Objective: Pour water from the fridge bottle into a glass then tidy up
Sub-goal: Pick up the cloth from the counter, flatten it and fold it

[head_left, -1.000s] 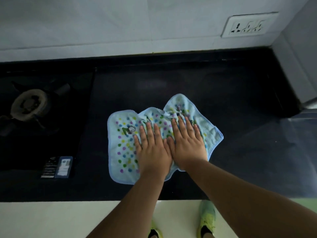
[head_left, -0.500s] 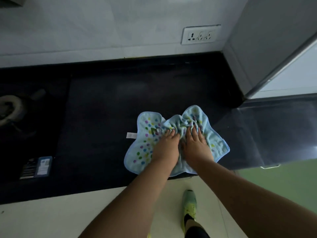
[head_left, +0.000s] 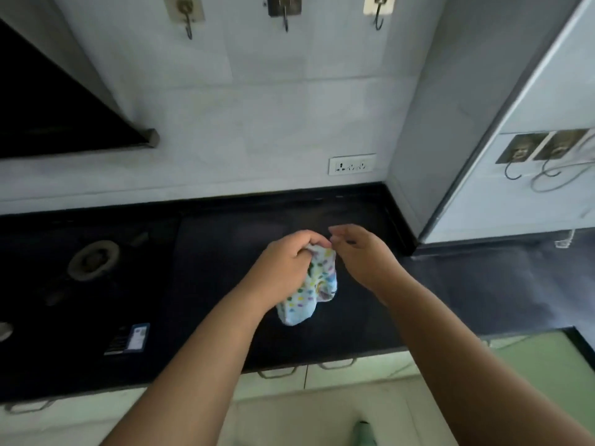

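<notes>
The left hand (head_left: 286,262) is curled tight around the top of the spotty cloth (head_left: 310,284). The cloth hangs down in a bunch from that fist, just over the black counter (head_left: 225,252). The right hand (head_left: 360,252) is right beside the cloth, fingers loose and bent, holding nothing. Hooks (head_left: 285,14) sit on the wall high above the cloth. To tidy up well, I think it helps to keep a firm hold and find a corner before hanging it.
</notes>
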The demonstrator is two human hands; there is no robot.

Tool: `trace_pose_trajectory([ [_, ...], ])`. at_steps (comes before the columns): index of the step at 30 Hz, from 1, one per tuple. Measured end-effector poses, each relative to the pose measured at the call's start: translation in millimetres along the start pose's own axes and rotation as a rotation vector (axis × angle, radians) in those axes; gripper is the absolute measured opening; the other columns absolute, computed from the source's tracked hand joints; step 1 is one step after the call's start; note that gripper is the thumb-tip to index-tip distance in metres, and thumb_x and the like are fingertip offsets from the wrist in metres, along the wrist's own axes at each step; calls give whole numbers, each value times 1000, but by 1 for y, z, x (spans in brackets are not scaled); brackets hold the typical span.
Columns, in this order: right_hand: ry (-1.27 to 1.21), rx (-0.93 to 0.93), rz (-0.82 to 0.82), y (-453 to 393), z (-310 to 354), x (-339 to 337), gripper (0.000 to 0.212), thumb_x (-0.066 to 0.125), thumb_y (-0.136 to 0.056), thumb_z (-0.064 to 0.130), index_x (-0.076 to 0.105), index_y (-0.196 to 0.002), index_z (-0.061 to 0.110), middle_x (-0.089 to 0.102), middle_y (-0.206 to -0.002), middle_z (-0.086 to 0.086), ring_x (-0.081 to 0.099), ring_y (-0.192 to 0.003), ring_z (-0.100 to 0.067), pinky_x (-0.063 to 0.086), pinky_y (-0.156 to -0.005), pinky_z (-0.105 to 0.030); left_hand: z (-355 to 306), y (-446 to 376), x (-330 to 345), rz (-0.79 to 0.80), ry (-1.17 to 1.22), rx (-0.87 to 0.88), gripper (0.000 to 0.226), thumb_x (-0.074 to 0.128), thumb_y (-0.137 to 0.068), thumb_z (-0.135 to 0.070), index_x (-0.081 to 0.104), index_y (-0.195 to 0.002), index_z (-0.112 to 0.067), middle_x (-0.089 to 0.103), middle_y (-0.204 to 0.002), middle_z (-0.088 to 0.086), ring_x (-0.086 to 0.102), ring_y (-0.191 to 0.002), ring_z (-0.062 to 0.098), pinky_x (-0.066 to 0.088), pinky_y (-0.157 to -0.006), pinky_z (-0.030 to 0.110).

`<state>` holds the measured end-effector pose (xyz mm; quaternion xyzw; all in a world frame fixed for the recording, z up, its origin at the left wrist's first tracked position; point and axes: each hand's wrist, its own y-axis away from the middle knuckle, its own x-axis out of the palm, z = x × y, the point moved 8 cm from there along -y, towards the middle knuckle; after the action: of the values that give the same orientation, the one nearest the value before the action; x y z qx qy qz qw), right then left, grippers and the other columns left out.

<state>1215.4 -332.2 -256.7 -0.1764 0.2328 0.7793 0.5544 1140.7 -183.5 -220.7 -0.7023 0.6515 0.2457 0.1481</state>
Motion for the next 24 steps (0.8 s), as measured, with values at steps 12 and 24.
trace_pose_trajectory([
  [12,-325,67,565,63,114,-10,78,50,-81,85,72,-124,24,77,-117,1,73,-112,-21,50,-108,-46,-141,59,-140,-402,98,416,32,55,-102,-7,67,-113,-34,72,-115,-22,65,-111,-4,52,-97,20],
  [24,-958,-257,497,73,188,-39,24,66,-93,-7,57,-94,15,70,-105,-17,72,-100,-33,62,-86,-42,-89,59,-157,-536,119,87,16,59,-102,-40,62,-101,-25,73,-85,3,73,-70,17,62,-68,34],
])
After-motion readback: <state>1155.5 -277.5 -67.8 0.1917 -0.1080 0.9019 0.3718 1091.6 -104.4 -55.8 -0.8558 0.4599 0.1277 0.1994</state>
